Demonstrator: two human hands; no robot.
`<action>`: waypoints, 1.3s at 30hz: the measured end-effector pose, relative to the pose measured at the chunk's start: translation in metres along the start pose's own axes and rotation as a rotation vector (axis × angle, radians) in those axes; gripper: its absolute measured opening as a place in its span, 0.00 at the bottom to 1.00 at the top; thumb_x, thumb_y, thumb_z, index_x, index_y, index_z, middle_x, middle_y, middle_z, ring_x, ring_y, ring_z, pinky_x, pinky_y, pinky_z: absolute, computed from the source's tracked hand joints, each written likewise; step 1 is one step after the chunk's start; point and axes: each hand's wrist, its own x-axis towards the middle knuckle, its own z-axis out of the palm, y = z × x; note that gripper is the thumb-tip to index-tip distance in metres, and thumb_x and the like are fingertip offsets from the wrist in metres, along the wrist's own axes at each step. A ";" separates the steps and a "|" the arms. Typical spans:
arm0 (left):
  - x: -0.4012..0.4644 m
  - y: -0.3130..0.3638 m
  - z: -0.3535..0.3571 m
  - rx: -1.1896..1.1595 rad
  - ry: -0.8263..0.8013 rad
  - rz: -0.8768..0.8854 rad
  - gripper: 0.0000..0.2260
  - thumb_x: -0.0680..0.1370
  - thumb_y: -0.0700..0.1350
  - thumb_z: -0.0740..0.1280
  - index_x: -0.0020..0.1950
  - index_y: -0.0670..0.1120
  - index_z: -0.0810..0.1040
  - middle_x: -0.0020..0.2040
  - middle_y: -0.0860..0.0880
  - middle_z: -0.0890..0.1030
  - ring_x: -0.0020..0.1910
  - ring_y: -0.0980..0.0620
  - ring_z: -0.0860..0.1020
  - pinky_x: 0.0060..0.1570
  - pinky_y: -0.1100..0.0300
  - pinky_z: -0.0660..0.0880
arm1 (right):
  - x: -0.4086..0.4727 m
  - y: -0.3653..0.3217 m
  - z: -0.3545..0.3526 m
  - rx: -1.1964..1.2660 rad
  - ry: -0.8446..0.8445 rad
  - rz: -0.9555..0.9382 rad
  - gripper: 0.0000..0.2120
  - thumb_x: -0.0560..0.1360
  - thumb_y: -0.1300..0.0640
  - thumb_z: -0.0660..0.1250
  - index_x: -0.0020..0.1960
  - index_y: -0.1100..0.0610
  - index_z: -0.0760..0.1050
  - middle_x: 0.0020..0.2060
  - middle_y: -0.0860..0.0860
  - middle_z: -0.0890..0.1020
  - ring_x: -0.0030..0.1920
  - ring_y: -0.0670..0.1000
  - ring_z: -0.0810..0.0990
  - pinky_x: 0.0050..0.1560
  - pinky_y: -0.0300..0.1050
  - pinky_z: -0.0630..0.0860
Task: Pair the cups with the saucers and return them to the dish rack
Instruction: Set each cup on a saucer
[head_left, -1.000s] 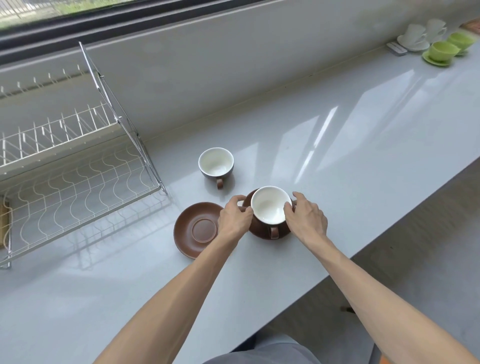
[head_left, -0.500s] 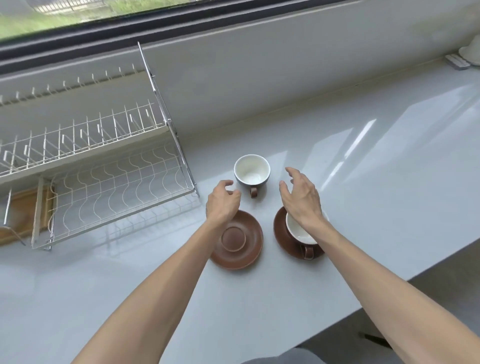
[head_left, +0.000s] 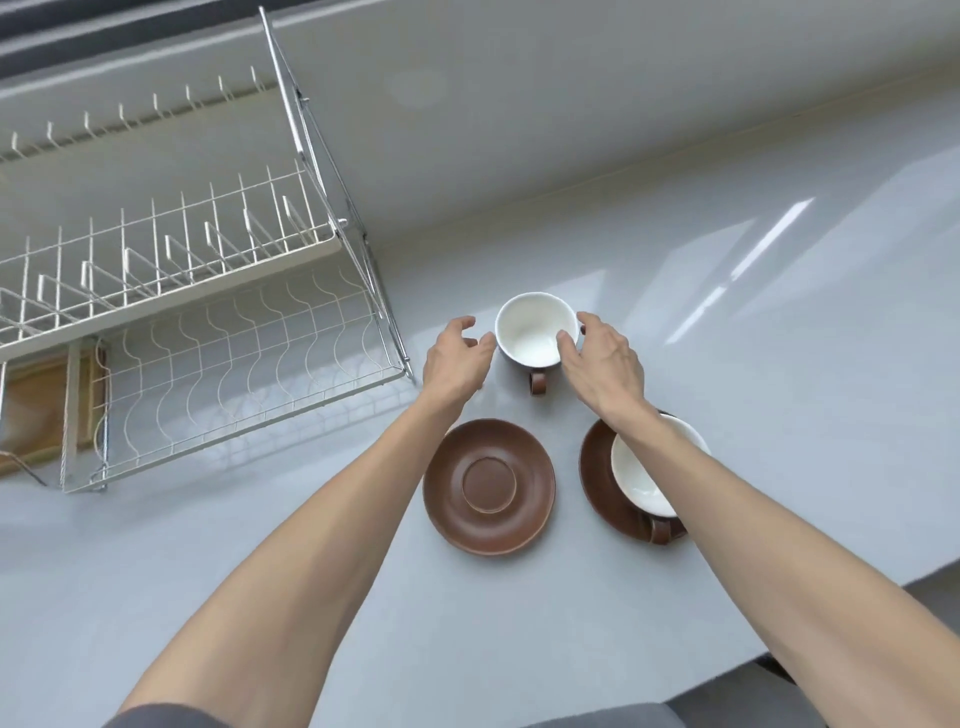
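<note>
A brown cup with a white inside (head_left: 535, 332) stands alone on the grey counter, its handle towards me. My right hand (head_left: 605, 364) grips its right rim, thumb on the edge and fingers behind. My left hand (head_left: 457, 358) is open at the cup's left side, its thumb tip at the wall. An empty brown saucer (head_left: 488, 486) lies nearer to me. To its right a second brown saucer (head_left: 597, 483) carries another cup (head_left: 641, 480), partly hidden by my right forearm. The white wire dish rack (head_left: 171, 301) stands at the left.
A wooden board (head_left: 31, 415) lies under the rack's left end. The grey wall rises right behind the counter. The counter's front edge (head_left: 810, 618) runs at the lower right, with the floor beyond it.
Both hands have left the cup set on the right saucer and moved forward to the lone cup. The right hand now holds its rim. The view has tilted down and closer.
</note>
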 end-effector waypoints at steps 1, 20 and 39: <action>0.003 0.000 0.003 -0.013 -0.011 -0.010 0.25 0.79 0.51 0.63 0.76 0.50 0.68 0.63 0.47 0.80 0.54 0.43 0.83 0.60 0.46 0.80 | 0.002 0.001 0.002 -0.007 0.002 0.006 0.22 0.82 0.48 0.56 0.72 0.57 0.68 0.65 0.57 0.78 0.63 0.63 0.76 0.58 0.53 0.72; 0.013 -0.004 0.021 -0.094 -0.028 -0.034 0.21 0.81 0.39 0.62 0.73 0.50 0.72 0.51 0.45 0.81 0.40 0.46 0.82 0.50 0.48 0.85 | -0.004 -0.005 0.008 0.238 -0.031 0.101 0.19 0.81 0.58 0.51 0.66 0.59 0.74 0.53 0.59 0.81 0.37 0.62 0.86 0.38 0.44 0.80; -0.051 -0.028 -0.012 -0.163 0.018 -0.036 0.22 0.79 0.39 0.64 0.73 0.50 0.74 0.50 0.45 0.81 0.40 0.44 0.84 0.46 0.50 0.85 | -0.065 -0.015 0.013 0.203 -0.009 -0.010 0.23 0.72 0.51 0.49 0.55 0.57 0.77 0.44 0.59 0.84 0.43 0.67 0.84 0.51 0.59 0.80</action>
